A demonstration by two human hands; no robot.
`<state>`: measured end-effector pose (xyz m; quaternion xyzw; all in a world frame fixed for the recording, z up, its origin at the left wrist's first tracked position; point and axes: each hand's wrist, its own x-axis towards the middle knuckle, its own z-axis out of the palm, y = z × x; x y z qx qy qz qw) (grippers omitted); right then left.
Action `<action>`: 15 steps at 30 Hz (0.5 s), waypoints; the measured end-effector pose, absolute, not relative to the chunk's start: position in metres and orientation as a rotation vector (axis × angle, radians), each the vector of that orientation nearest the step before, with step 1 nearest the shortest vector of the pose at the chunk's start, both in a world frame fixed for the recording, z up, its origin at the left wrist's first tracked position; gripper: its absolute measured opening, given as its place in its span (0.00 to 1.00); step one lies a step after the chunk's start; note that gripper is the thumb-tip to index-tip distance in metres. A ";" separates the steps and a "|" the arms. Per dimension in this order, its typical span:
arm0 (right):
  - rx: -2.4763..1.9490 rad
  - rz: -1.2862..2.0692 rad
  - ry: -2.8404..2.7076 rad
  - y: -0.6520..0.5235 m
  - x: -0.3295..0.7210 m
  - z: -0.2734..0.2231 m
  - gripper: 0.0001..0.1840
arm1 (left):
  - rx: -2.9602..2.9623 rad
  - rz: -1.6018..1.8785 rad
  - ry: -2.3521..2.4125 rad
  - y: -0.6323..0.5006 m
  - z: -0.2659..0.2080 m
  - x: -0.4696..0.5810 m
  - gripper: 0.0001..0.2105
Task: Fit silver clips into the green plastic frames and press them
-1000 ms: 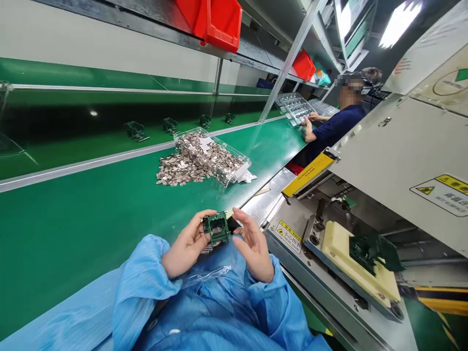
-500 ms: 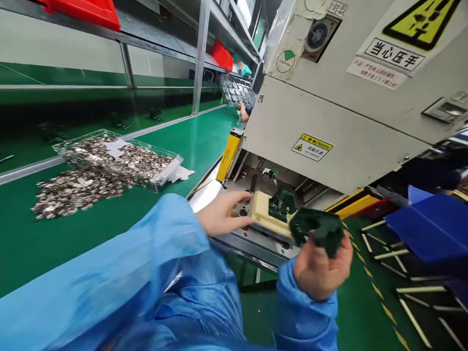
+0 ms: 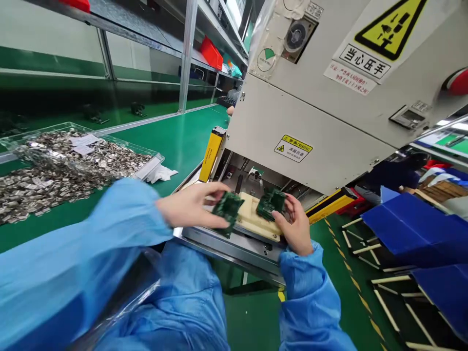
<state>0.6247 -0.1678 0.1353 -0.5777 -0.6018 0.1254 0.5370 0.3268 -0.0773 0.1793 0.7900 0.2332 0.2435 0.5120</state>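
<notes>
My left hand (image 3: 197, 207) grips one dark green moulded plastic part (image 3: 227, 212) just left of the cream fixture block (image 3: 252, 226), with the thumb below and the fingers above. In my right hand (image 3: 295, 224) is another dark green moulded part (image 3: 270, 204), pinched at its right side over the block. Whether this second part touches the block I cannot tell. The block sits at the front of the press opening, below the grey press (image 3: 278, 117).
A clear tray (image 3: 148, 165) of small shiny metal pieces stands on the green bench (image 3: 175, 136), with a loose heap (image 3: 36, 190) before it. Yellow guard bars (image 3: 212, 153) flank the press opening. Blue bins (image 3: 409, 224) are at right. Part of another person's hand (image 3: 230, 111) shows behind the press.
My left hand has taken the green part off the block and moved left with it. My right hand has brought its part up and left over the block.
</notes>
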 end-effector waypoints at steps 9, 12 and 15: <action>-1.772 0.008 -1.588 -0.192 0.630 0.133 0.39 | 1.772 0.460 0.934 -0.075 0.093 0.235 0.30; -2.085 -0.249 -1.093 -0.248 0.647 0.100 0.46 | 1.776 0.428 0.843 -0.071 0.074 0.246 0.31; -2.340 -0.027 -0.840 -0.295 0.664 0.066 0.47 | 1.802 0.407 0.788 -0.072 0.074 0.254 0.32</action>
